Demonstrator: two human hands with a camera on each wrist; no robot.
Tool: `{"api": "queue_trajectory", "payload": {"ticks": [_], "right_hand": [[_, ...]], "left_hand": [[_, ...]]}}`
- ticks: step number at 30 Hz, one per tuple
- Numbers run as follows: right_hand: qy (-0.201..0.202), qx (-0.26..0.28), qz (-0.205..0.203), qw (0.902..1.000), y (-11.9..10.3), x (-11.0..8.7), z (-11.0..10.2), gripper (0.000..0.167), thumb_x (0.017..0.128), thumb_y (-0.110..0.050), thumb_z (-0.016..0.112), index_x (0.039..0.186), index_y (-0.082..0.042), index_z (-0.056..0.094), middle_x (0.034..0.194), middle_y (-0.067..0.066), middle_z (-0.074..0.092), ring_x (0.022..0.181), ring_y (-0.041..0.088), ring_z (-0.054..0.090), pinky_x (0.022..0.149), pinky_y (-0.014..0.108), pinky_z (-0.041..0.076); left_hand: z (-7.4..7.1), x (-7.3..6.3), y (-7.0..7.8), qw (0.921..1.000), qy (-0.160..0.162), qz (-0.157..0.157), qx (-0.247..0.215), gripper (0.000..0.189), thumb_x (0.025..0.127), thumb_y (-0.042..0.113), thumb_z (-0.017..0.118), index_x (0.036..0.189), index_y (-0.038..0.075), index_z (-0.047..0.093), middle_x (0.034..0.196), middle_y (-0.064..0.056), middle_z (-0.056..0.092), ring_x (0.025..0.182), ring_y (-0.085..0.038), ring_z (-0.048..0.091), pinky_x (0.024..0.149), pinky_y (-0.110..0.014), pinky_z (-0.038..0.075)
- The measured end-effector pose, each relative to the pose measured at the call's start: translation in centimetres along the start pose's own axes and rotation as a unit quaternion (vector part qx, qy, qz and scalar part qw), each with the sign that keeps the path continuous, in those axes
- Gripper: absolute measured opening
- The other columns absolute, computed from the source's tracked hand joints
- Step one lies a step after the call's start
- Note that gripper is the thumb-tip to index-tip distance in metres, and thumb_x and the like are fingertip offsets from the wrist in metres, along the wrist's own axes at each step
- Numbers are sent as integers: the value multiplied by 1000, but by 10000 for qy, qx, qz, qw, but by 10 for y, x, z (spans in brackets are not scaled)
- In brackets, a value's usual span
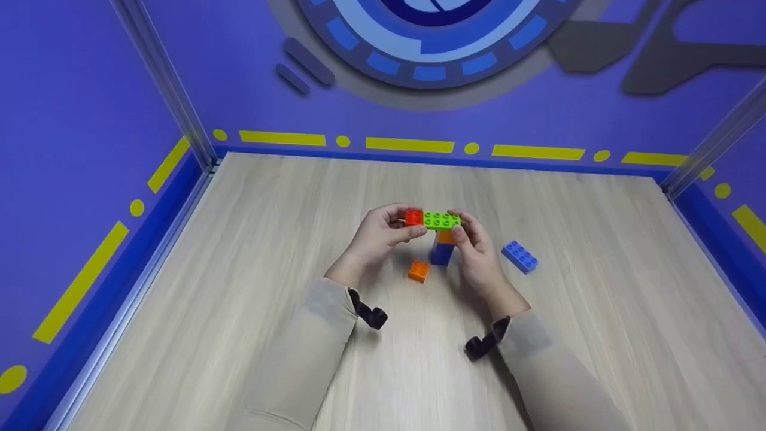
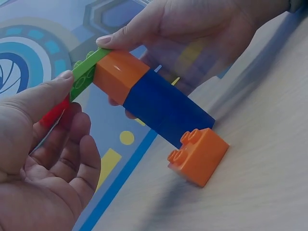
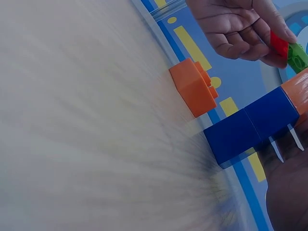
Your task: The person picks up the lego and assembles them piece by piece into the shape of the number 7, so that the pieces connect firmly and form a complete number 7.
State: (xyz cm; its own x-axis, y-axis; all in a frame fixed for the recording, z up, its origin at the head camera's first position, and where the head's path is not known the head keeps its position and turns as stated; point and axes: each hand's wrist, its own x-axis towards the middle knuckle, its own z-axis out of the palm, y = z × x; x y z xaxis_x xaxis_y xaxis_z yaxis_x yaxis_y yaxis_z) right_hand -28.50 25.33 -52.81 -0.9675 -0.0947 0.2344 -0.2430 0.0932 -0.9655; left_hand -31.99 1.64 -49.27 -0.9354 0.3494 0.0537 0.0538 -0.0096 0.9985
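A tower of blue blocks (image 2: 166, 103) stands upright on the table, with an orange block (image 2: 120, 72) on top. The long green brick (image 1: 441, 221) lies across the top and overhangs to the left. At its left end is a red brick (image 1: 413, 216), which my left hand (image 1: 374, 232) pinches between thumb and fingers, the thumb tip reaching the green brick. My right hand (image 1: 480, 263) grips the green brick's right end, its thumb at the near edge and its other fingers behind the tower. Close to the tower's base sits a loose orange brick (image 1: 418, 271), studs showing.
A loose blue brick (image 1: 520, 257) lies right of my right hand. The wooden table (image 1: 269, 227) is bounded by blue-purple panels (image 1: 239, 102) at the back and sides. Black wrist mounts (image 1: 372, 316) stick out from both cuffs.
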Motion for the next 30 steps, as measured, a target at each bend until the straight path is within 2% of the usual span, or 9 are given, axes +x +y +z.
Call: {"api": "queue_trajectory", "payload": {"ticks": [4,7,12,15,17,20,23,26,30], "right_hand": [[-70,9,-58,10000,-1,1,-1,43,124,-24,45,164,-9,50,154,16,64,137,16,65,121,17,50],[-137,-8,-7,9999,-2,1,-2,44,124,-21,45,165,-6,48,155,18,62,137,16,64,120,17,50],[-304,-204,330,9988,-10,2,-11,50,123,-30,50,170,-15,48,160,13,63,143,17,62,121,16,49],[-399,-453,416,9973,-14,-1,-21,57,121,-30,55,176,-23,42,168,7,59,152,21,57,130,28,45],[-375,-676,457,9960,-18,-5,-31,63,119,-30,60,178,-26,38,173,5,54,159,26,52,135,41,42],[-104,-1160,522,9918,-21,-14,-53,69,115,-32,70,177,-24,41,177,7,50,163,35,46,136,57,38],[412,-1889,489,9799,-20,-23,-82,66,111,-33,77,170,-15,52,174,13,53,159,41,48,132,61,39],[799,-2695,430,9587,-14,-29,-107,56,109,-27,79,158,-6,64,165,19,60,152,42,53,126,60,43],[654,-3515,481,9327,-6,-30,-123,44,106,-21,80,143,0,71,152,24,62,142,45,54,116,58,46]], "left_hand": [[2,1,0,9999,-119,27,-51,47,100,11,88,144,8,74,135,-12,80,114,-16,76,100,-24,65],[3,3,0,9998,-179,100,-80,48,99,8,88,145,6,73,136,-13,80,115,-16,78,103,-26,66],[2,4,-1,9998,-157,127,-51,45,100,9,87,143,7,74,134,-12,80,114,-16,77,102,-25,65],[3,2,-3,9999,-149,69,8,42,101,11,87,142,10,75,135,-10,79,116,-16,76,104,-26,65],[3,1,-4,9999,-145,28,13,43,101,12,87,142,11,75,135,-9,79,116,-17,75,105,-26,64],[4,1,-5,9999,-157,-5,-21,43,101,12,87,143,12,75,136,-8,79,116,-17,75,104,-25,64],[5,2,-3,9998,-188,26,-65,45,100,12,88,143,12,75,136,-9,79,116,-17,74,103,-25,64],[5,3,-2,9998,-203,15,-66,45,100,11,88,143,12,75,137,-9,78,116,-17,74,103,-24,64],[2,2,-1,9998,-185,3,-9,44,100,12,88,143,12,75,137,-9,78,117,-17,74,104,-25,64]]}}
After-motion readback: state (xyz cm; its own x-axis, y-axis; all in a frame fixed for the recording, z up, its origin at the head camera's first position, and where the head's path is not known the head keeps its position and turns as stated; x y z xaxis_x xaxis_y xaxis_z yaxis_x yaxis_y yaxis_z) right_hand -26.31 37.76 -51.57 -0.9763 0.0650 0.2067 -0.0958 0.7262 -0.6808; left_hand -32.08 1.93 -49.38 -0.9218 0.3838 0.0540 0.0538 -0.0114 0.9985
